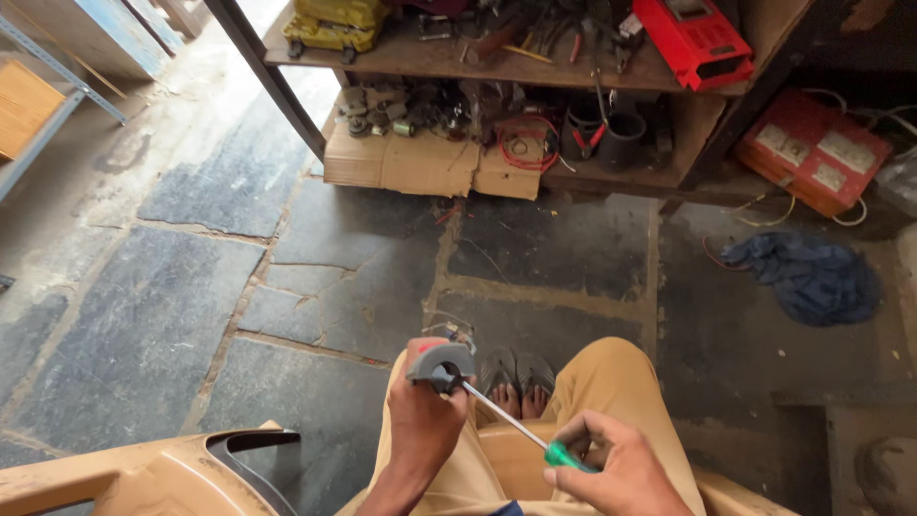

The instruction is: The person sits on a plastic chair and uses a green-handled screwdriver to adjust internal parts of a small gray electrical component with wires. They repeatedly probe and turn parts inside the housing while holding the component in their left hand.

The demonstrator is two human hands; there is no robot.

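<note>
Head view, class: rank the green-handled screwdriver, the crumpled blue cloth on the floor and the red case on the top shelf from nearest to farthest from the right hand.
1. Green-handled screwdriver: held in the right hand.
2. Crumpled blue cloth: on the stone floor, ahead to the right.
3. Red case: on the top shelf, farthest.

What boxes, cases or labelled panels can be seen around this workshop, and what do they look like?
Cardboard boxes: flattened, tan, under the lower shelf.
Red case: boxy, on the upper shelf, right.
Red switchboard: flat, with pale panels, on the floor, far right.
Yellow case: on the upper shelf, left.
</note>
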